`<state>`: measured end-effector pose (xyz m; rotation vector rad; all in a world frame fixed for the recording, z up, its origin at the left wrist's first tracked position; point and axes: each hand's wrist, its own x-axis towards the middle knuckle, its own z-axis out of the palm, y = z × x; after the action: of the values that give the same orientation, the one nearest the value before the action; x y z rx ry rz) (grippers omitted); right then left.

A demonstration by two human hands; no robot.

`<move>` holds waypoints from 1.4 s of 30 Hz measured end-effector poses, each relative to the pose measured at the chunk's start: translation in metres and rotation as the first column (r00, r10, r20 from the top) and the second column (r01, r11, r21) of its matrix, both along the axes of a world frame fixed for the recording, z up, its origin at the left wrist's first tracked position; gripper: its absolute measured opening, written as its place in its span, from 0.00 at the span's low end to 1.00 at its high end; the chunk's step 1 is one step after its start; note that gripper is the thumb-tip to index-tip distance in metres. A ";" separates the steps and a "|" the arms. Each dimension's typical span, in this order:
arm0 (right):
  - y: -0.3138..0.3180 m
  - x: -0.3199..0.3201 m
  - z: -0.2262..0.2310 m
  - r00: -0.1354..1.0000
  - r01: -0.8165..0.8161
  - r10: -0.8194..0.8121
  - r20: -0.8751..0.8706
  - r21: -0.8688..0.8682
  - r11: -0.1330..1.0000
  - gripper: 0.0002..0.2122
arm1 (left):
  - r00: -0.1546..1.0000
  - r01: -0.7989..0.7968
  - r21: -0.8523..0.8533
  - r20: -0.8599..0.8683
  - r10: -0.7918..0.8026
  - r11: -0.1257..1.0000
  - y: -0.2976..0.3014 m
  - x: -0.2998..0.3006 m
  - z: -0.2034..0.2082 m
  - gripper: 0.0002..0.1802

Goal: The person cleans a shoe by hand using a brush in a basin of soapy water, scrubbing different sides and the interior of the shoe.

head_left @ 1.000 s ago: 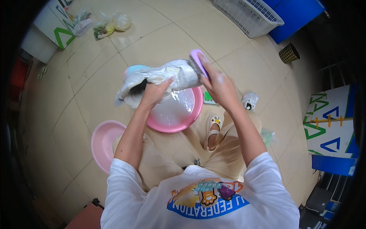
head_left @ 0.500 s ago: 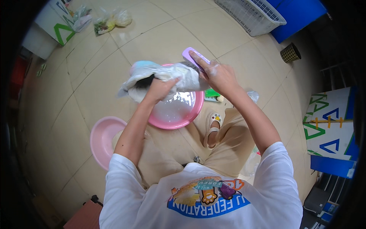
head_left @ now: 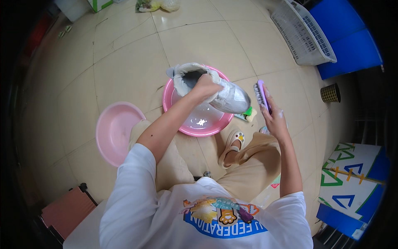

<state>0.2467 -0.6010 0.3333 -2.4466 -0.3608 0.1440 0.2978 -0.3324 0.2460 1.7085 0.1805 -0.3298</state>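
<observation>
A wet white and grey shoe (head_left: 234, 97) is tilted over a pink basin (head_left: 202, 133) of soapy water, its toe toward the right. My left hand (head_left: 206, 88) grips it at the opening, with some fingers hidden inside or behind the upper. To the right of the toe and apart from it, my right hand (head_left: 275, 119) is closed round a purple scrubbing brush (head_left: 263, 96). The bristles face left, toward the shoe, and carry suds. Foam also clings to the right hand.
A second, paler pink basin (head_left: 118, 137) stands to the left by my knee. A green-topped item (head_left: 248, 112) lies beside the soapy basin. Farther right are a white plastic basket (head_left: 302, 35), a small dark bin (head_left: 330, 93) and printed boxes (head_left: 352, 174). Plastic bags (head_left: 157, 5) lie at the back.
The brush has come off the shoe and moved away to the right, its bristles turning toward the left. The shoe has turned, with its opening more upward and its toe angled down to the right.
</observation>
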 end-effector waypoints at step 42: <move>0.011 0.081 -0.039 0.932 0.314 -0.185 -0.311 0.442 0.840 0.22 | 0.972 0.225 -0.971 0.217 0.092 -0.084 0.023 -0.016 0.024 0.16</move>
<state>0.3280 -0.5898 0.2947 -1.9187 0.0470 0.2237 0.2816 -0.3097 0.2701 0.0987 -0.3217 -0.2135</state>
